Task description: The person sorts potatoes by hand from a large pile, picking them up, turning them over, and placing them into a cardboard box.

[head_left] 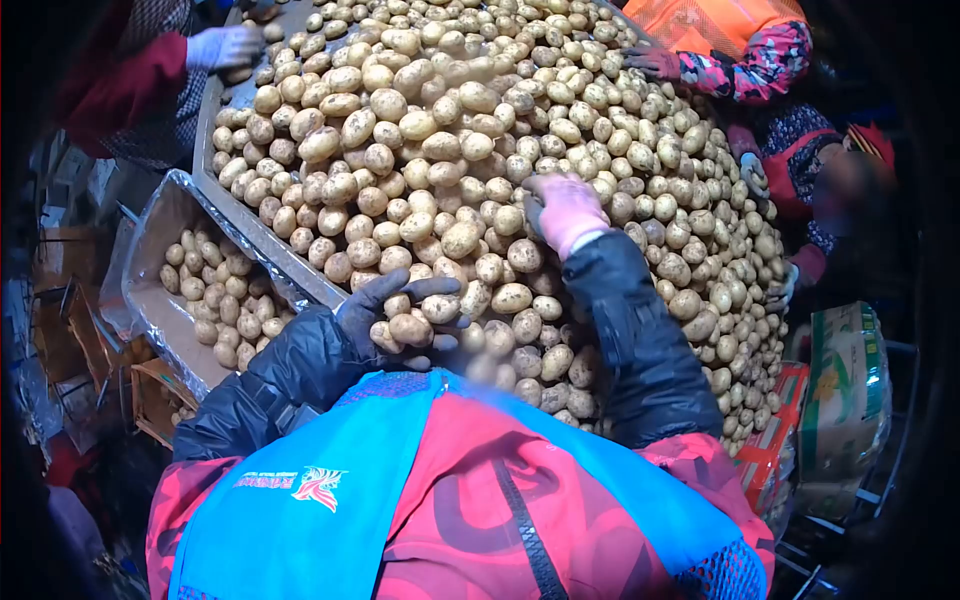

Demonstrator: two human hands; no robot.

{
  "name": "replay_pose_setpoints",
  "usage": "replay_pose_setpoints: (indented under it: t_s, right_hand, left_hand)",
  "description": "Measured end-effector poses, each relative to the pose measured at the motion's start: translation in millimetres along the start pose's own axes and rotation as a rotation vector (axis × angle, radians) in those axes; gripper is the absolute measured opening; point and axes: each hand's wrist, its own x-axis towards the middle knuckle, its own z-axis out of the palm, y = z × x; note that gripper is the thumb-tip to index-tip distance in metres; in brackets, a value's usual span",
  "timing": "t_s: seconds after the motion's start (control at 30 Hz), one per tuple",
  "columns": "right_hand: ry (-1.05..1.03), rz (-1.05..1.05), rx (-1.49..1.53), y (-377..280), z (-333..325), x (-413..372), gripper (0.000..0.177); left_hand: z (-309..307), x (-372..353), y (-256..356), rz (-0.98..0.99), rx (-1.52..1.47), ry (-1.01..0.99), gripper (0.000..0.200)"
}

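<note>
Potatoes (pixel 460 240) lie against left and apparently right hands (pixel 362 306) (pixel 570 210)

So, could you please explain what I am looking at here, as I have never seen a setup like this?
Of course. There is no robot: one camera, worn on a person's head, looks forward and down at their gloved hands. Potatoes lie heaped on a wide table. The left hand, in a dark glove, cradles a few; the right hand, in a pink glove, reaches over the heap, though whether it grips anything is hard to tell. A lined box on the left also contains potatoes. Other people's hands, like the white-gloved hand at upper left, surround the heap.
</note>
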Motion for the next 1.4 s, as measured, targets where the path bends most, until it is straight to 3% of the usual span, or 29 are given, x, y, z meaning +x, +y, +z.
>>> replay_pose_setpoints:
  t_s: [0.1, 0.37, 0.5, 0.63, 0.7, 0.77, 0.83, 0.87, 0.9, 0.93, 0.97, 1.03, 1.17, 1.23, 1.3, 1.37, 1.4]
  right_hand:
    - [-0.143, -0.033, -0.301, -6, 15, 27, 0.029]
    - [-0.28, -0.046, -0.146, 3, 19, 68, 0.036]
    - [0.048, 0.123, 0.123, -3, 23, 29, 0.036]
    - [0.803, -0.149, 0.756, -26, 38, -45, 0.03]
    - [0.718, -0.137, 0.979, -70, 19, -95, 0.031]
    - [0.679, -0.438, 0.806, -85, 39, -109, 0.04]
    - [0.5, -0.488, 0.567, -109, 34, -122, 0.046]
    - [0.463, -0.494, 0.6, -114, 36, -122, 0.052]
    - [0.459, -0.496, 0.632, -118, 37, -120, 0.051]
    - [0.458, -0.521, 0.616, -121, 33, -120, 0.052]
    - [0.458, -0.544, 0.596, -123, 28, -120, 0.052]
    - [0.514, -0.603, 0.645, -125, 36, -112, 0.056]
    - [0.532, -0.648, 0.606, -131, 38, -104, 0.056]
    - [0.529, -0.573, 0.509, -124, 60, -93, 0.057]
    - [0.463, -0.571, 0.257, -109, 79, -80, 0.054]
    - [0.407, -0.635, 0.16, -101, 86, -73, 0.049]
    - [0.421, -0.613, 0.15, -104, 86, -71, 0.044]
  left_hand:
    - [-6, 2, 0, -0.004, -0.11, -0.019, 0.069]
    - [-2, 13, -10, -0.05, -0.329, -0.149, 0.069]
    - [-1, 7, -5, 0.21, -0.202, -0.122, 0.07]
    - [-2, 8, -8, 0.315, -0.309, -0.226, 0.071]
    - [7, 8, -13, 0.424, -0.221, -0.077, 0.07]
    - [8, 9, -16, 0.511, -0.11, -0.084, 0.071]
    - [-16, 13, -12, 0.337, -0.442, -0.595, 0.073]
    - [6, 1, -20, 0.518, -0.149, -0.081, 0.073]
    - [-29, 9, -15, 0.431, -0.215, -0.629, 0.073]
    - [-17, 4, -22, 0.554, -0.222, -0.026, 0.066]
    - [-8, -2, -26, 0.606, -0.218, -0.015, 0.066]
    - [6, -14, -32, 0.705, -0.165, -0.184, 0.059]
    - [19, -48, -41, 0.847, -0.16, -0.037, 0.05]
    - [14, -73, -52, 1.026, -0.021, -0.033, 0.046]
    - [8, -101, -55, 1.052, -0.082, -0.039, 0.059]
    - [-26, -123, -65, 1.084, -0.275, -0.136, 0.065]
    - [-28, -138, -68, 1.136, -0.259, -0.085, 0.065]
